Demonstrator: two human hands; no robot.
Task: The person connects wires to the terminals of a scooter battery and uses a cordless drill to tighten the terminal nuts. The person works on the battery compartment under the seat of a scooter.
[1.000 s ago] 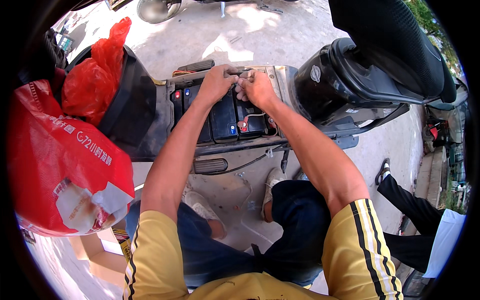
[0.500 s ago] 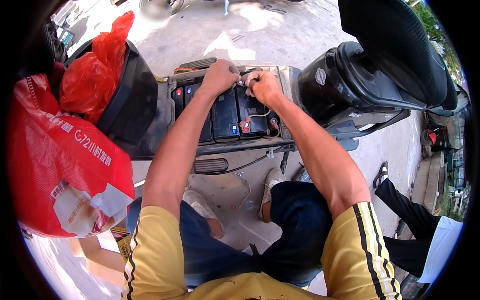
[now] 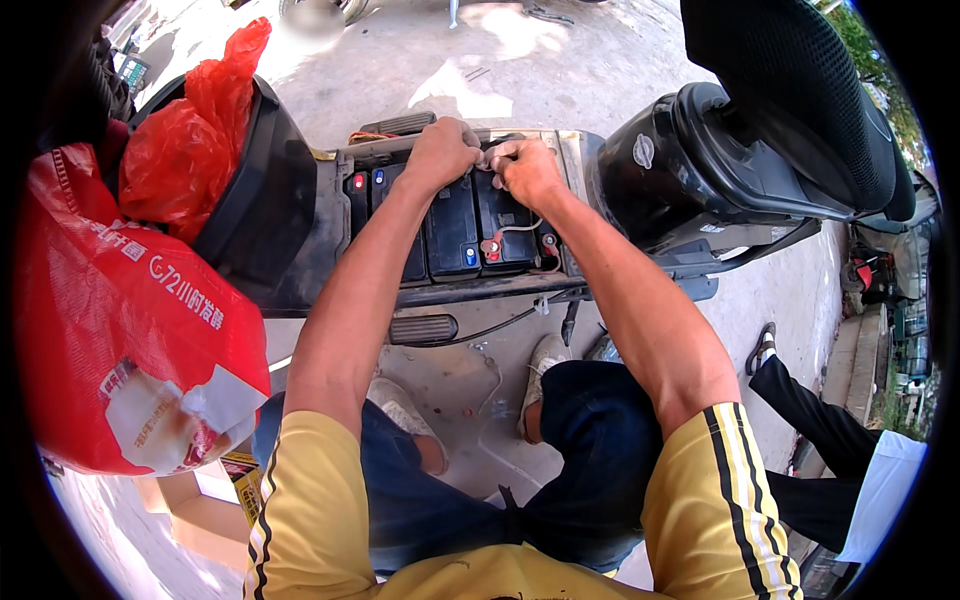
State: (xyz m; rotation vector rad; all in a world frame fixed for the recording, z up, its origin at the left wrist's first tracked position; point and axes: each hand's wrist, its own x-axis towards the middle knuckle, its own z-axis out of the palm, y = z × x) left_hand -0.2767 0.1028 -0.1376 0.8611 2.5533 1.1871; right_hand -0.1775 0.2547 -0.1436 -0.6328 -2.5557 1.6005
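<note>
I'm holding left hand and right hand close, probably steadying each other, at the far end of black batteries sitting in scooter bay; can't tell whether either is clamping anything.

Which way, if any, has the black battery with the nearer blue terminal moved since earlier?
No; the black battery hasn't shifted either way against the near ribbed footrest.

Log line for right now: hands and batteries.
left hand: fingers bent, far end of batteries | right hand: close beside it, fingers curled | anything held: cannot tell | pale wire: near end
</note>
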